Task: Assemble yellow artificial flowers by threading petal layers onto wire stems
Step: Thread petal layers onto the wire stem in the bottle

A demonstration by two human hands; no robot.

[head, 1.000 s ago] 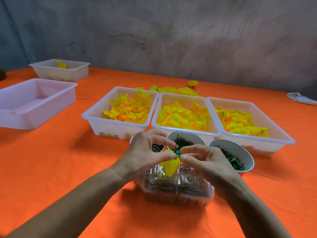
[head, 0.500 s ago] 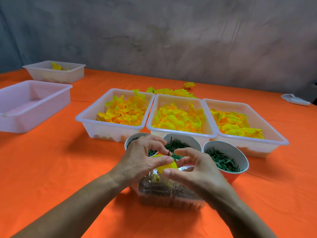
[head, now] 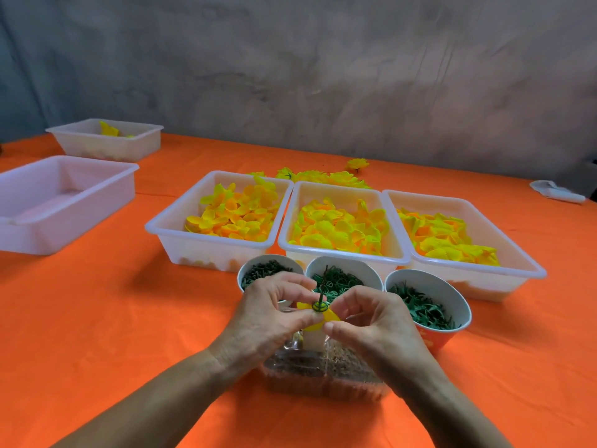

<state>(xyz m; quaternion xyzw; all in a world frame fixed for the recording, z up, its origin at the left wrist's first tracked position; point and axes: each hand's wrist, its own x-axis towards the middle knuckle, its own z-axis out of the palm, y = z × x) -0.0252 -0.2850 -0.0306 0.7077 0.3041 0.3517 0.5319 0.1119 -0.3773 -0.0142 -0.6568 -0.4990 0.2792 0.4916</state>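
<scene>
Head view: at six o'clock of the orange table (head: 97,334), the left hand (head: 268,318) and right hand (head: 371,321) meet, both pinching a yellow petal layer (head: 318,320) threaded on a dark wire stem (head: 320,299), a green ring (head: 320,307) seated on it. Three petal trays (head: 342,253) sit at twelve o'clock, three cups of green parts (head: 429,305) just nearer

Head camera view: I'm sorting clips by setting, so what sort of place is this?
Probably a craft assembly workbench: three petal bins, cups of green parts, an orange table.
</scene>
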